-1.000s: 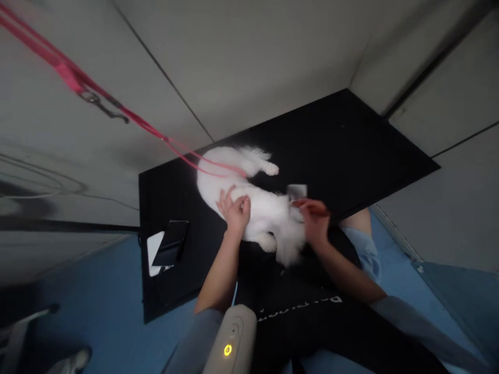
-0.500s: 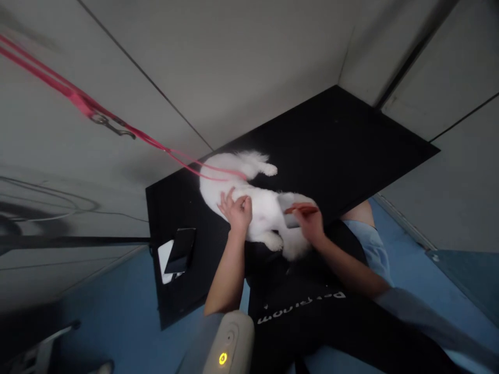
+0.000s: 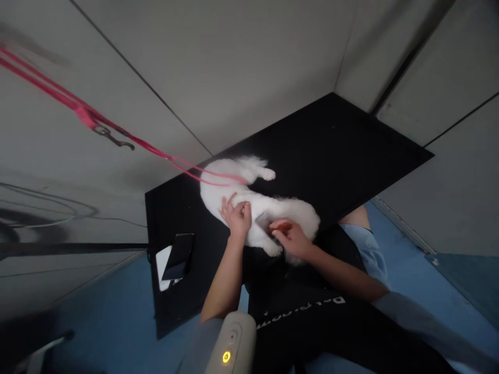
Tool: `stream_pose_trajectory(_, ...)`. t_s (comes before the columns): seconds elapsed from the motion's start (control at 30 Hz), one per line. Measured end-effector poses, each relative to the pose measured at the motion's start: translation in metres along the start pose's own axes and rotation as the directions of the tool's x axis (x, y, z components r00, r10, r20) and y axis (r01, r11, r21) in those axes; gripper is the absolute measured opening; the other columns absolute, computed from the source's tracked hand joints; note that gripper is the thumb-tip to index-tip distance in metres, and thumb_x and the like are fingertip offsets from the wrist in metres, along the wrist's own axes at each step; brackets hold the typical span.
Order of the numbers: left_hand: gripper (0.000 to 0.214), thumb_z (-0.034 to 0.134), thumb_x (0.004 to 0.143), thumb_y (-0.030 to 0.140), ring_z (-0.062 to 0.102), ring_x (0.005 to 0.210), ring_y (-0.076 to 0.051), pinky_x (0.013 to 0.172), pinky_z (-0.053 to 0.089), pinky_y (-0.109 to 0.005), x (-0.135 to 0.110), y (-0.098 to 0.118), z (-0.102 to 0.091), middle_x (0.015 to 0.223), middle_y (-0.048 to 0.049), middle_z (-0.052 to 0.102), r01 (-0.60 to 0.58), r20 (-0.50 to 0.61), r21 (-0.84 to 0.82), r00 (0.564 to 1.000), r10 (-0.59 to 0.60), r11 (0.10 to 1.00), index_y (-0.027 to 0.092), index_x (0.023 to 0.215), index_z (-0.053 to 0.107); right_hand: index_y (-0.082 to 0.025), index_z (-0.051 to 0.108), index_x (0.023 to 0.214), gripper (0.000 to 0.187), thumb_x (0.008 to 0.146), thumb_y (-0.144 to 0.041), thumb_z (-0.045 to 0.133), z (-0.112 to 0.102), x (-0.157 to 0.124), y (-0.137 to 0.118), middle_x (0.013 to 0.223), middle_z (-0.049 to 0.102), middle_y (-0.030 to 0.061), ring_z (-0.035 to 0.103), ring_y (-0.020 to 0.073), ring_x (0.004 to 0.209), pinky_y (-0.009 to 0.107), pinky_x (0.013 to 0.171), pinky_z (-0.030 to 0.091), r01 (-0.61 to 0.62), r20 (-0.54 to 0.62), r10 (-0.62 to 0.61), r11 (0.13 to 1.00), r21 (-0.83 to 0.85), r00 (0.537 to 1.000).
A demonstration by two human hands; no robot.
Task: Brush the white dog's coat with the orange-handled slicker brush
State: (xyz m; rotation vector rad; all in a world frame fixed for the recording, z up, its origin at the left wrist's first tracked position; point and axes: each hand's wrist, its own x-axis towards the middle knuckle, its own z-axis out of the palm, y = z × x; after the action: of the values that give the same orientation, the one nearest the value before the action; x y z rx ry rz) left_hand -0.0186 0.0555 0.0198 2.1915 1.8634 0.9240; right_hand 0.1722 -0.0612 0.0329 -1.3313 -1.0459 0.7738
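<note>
A white, fluffy dog (image 3: 218,192) lies on the black tabletop, a pink leash (image 3: 152,150) looped across its body. My left hand (image 3: 238,217) rests on its side, thumb and forefinger drawn together in a pinch and the other fingers stretched over the coat. What the pinch holds, if anything, is too small to make out. In my right hand (image 3: 294,239) is a slicker brush (image 3: 263,221) with a reddish handle and a flat grey head. The brush head lies against the fur just right of my left hand. A pale paw (image 3: 273,249) shows below it.
The black table (image 3: 335,145) stands against grey wall panels. A dark phone (image 3: 178,254) lies over a white object (image 3: 161,265) at its left end. A metal clip (image 3: 113,136) hangs on the leash. A pale device with a lit yellow button (image 3: 232,345) is close to the camera.
My right hand has moved left along the dog with the brush, from its right end toward my left hand. The left hand has stayed nearly in place; the view has shifted slightly.
</note>
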Motion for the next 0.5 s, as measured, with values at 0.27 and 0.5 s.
stream_pose_trajectory(0.27,0.031,0.054,0.092,0.032,0.038,0.141,-0.037,0.114,0.028,-0.063,-0.039,0.044,-0.001,0.143,-0.0187,0.051,-0.230,-0.042,-0.083,0.973,0.227,0.970,0.016,0.112,0.070,-0.022,0.058,0.084,0.018,0.084,-0.041,0.060,-0.076,0.003,0.011,0.087,0.068,0.0048,0.064,0.0202,0.083,0.038,0.082,0.053,-0.026,-0.381,-0.029,0.990,-0.140,0.924)
stream_pose_trajectory(0.5,0.049,0.074,0.079,0.037,0.057,0.122,-0.036,0.106,0.043,-0.051,-0.073,0.091,0.042,0.130,-0.0186,0.063,-0.537,0.377,-0.146,0.746,0.548,0.831,0.019,0.123,0.066,-0.025,0.051,0.085,0.023,0.083,-0.047,0.056,-0.103,-0.006,0.033,0.083,0.066,0.0033,0.063,0.0194,0.080,0.035,0.077,0.053,-0.162,-0.564,0.100,0.985,-0.061,0.820)
